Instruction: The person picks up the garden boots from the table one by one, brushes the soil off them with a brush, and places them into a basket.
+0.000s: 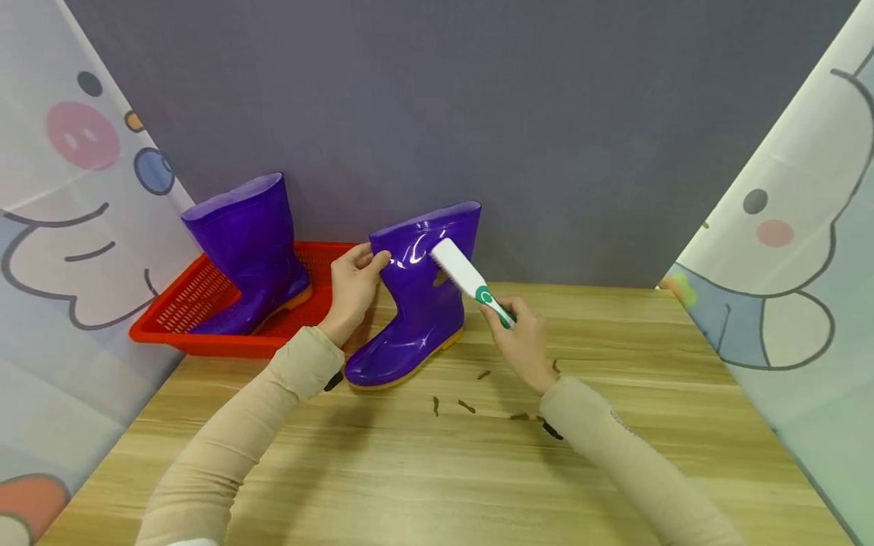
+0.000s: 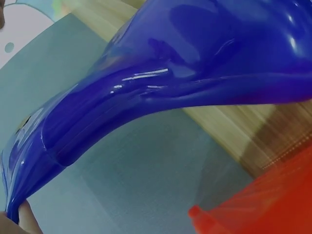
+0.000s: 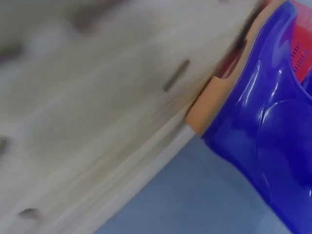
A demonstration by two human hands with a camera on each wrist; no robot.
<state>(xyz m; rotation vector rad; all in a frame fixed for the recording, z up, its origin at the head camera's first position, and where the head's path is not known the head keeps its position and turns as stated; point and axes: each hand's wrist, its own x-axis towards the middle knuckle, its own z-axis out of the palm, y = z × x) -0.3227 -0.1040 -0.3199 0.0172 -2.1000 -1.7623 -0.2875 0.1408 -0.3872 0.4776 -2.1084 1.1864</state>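
A purple rain boot [image 1: 419, 307] with a yellowish sole stands on the wooden table, toe toward the lower left. My left hand [image 1: 353, 284] pinches the front edge of its shaft near the top; in the left wrist view fingers [image 2: 28, 219] grip the rim. In my right hand [image 1: 522, 341] is a white brush [image 1: 464, 271] with a green and white handle, its bristles at the upper shaft. Just below the brush head, a brown smudge [image 1: 441, 279] marks the boot. The right wrist view shows the boot's heel [image 3: 209, 105], while the right hand is out of that frame.
A second purple boot [image 1: 249, 243] stands in a red plastic basket [image 1: 232, 347] at the left. Several small brown bits [image 1: 466, 407] lie on the table [image 1: 423, 478] between my forearms. A grey panel [image 1: 464, 129] rises behind, with cartoon-print sheets on both sides.
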